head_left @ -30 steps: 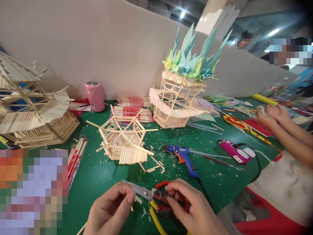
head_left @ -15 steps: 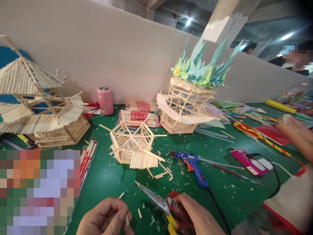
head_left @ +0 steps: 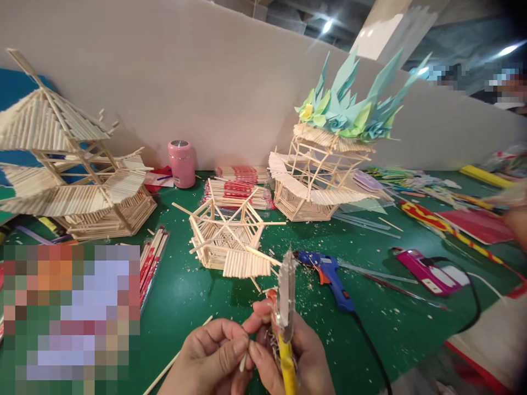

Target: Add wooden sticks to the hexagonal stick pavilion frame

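Observation:
My left hand [head_left: 216, 354] is closed, thumb and finger pinching a short wooden stick [head_left: 243, 362]. Beside it, my right hand [head_left: 308, 351] grips shears [head_left: 285, 307] with a red and yellow handle and a metal blade pointing up. Its fingertips meet the left ones at the stick. Beyond the hands stands a partly roofed frame of wooden sticks [head_left: 226, 236], with a slatted panel [head_left: 247, 264] on its near side. A blue glue gun [head_left: 329, 274] lies to the right of the shears. Under my left hand rests a longer thin stick [head_left: 162, 373].
A stick pavilion [head_left: 94, 192] stands left, and another one [head_left: 317, 186] topped with paper leaves stands right. Bundled sticks [head_left: 239, 192], a pink flask [head_left: 181, 164] and a magenta power strip [head_left: 428, 271] are on the green table [head_left: 185, 296]. Scraps lie scattered; a cord trails right.
My hands have come together at the short stick. The shears have swung from pointing left to upright. At far right, another person's hand has moved toward the picture's edge and is blurred.

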`<act>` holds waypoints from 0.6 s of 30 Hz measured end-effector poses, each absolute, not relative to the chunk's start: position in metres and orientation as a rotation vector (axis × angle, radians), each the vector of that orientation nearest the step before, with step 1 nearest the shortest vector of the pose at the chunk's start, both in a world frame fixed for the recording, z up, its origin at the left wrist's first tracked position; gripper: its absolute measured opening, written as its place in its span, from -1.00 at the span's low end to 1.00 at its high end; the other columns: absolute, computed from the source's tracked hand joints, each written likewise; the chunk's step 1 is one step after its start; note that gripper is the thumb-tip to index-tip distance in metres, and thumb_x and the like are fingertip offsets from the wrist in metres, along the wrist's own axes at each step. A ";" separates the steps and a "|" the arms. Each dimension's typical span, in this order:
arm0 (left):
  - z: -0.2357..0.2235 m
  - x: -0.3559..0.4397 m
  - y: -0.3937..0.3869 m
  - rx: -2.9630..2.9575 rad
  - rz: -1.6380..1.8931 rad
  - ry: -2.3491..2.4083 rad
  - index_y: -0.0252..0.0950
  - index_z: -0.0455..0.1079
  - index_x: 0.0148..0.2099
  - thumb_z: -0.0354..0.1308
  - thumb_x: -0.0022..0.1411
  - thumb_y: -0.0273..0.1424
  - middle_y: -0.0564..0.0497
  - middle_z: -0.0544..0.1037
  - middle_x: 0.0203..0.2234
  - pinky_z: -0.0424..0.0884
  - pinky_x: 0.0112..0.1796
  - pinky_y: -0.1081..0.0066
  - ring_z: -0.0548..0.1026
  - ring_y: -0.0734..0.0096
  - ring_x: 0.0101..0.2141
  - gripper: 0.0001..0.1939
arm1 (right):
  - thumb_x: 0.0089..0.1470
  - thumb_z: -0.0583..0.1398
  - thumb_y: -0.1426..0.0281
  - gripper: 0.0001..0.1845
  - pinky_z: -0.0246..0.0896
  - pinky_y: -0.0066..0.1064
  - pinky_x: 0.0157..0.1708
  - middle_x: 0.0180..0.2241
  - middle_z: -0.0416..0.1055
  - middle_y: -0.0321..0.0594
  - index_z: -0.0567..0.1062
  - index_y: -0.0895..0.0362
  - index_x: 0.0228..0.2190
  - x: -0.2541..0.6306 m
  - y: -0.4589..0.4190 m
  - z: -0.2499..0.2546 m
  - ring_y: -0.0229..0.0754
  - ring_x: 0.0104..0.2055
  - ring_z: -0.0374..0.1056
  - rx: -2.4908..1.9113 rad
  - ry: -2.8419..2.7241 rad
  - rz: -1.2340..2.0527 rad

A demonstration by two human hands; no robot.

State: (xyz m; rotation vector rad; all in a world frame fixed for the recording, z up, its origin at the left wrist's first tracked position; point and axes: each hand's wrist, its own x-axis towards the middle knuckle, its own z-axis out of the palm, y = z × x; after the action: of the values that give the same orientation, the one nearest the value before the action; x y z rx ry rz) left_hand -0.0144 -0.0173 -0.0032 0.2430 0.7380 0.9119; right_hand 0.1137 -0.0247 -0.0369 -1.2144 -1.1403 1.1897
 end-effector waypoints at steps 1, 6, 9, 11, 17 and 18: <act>-0.004 -0.014 -0.017 0.244 0.922 0.746 -0.37 0.47 -0.56 0.39 -0.11 -0.34 0.08 0.49 -0.72 0.08 -0.59 0.63 0.22 0.77 -0.74 -0.78 | -0.10 0.28 0.35 -0.73 0.31 -0.47 -0.56 -0.43 0.42 -0.29 0.40 0.03 -0.28 0.114 -0.024 -0.035 -0.28 -0.55 0.31 -1.222 -1.136 1.191; -0.008 -0.014 -0.014 0.261 0.946 0.743 -0.32 0.45 -0.38 0.37 -0.07 -0.37 0.08 0.53 -0.64 0.03 -0.62 0.61 0.26 0.73 -0.74 -0.80 | -0.19 0.34 0.37 -0.67 0.31 -0.53 -0.53 -0.49 0.36 -0.37 0.41 0.05 -0.31 0.111 -0.020 -0.017 -0.33 -0.55 0.31 -1.185 -1.086 1.243; -0.009 -0.015 -0.014 0.267 0.945 0.748 -0.31 0.44 -0.35 0.37 -0.07 -0.34 0.10 0.52 -0.67 0.07 -0.61 0.59 0.25 0.73 -0.76 -0.76 | -0.11 0.29 0.36 -0.75 0.32 -0.53 -0.51 -0.53 0.32 -0.40 0.41 0.06 -0.31 0.108 -0.017 -0.010 -0.36 -0.59 0.28 -1.174 -1.117 1.261; -0.008 -0.016 -0.015 0.292 0.930 0.777 -0.32 0.43 -0.41 0.35 -0.06 -0.28 0.08 0.52 -0.67 0.07 -0.63 0.59 0.24 0.72 -0.76 -0.76 | -0.09 0.28 0.34 -0.76 0.33 -0.52 -0.51 -0.55 0.32 -0.39 0.40 0.08 -0.31 0.108 -0.016 -0.011 -0.34 -0.59 0.29 -1.191 -1.131 1.252; -0.003 -0.018 -0.019 0.675 0.904 1.044 -0.33 0.44 -0.52 0.27 -0.05 -0.11 0.05 0.48 -0.70 0.17 -0.61 0.55 0.31 0.60 -0.70 -0.65 | -0.09 0.26 0.22 -0.71 0.34 -0.48 -0.49 -0.53 0.34 -0.32 0.41 0.07 -0.31 0.110 -0.010 -0.017 -0.27 -0.51 0.35 -1.165 -1.108 1.197; -0.001 -0.019 -0.019 0.720 0.902 1.086 -0.32 0.45 -0.52 0.27 -0.06 -0.10 0.06 0.47 -0.71 0.18 -0.61 0.55 0.30 0.59 -0.70 -0.64 | -0.10 0.26 0.24 -0.72 0.33 -0.48 -0.49 -0.53 0.34 -0.32 0.41 0.07 -0.31 0.112 -0.010 -0.016 -0.27 -0.52 0.34 -1.185 -1.130 1.189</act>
State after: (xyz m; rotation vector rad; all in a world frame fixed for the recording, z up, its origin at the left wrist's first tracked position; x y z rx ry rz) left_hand -0.0189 -0.0193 -0.0008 0.7196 1.0864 0.9022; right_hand 0.1119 -0.0096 -0.0160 -1.1845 -1.1295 1.1888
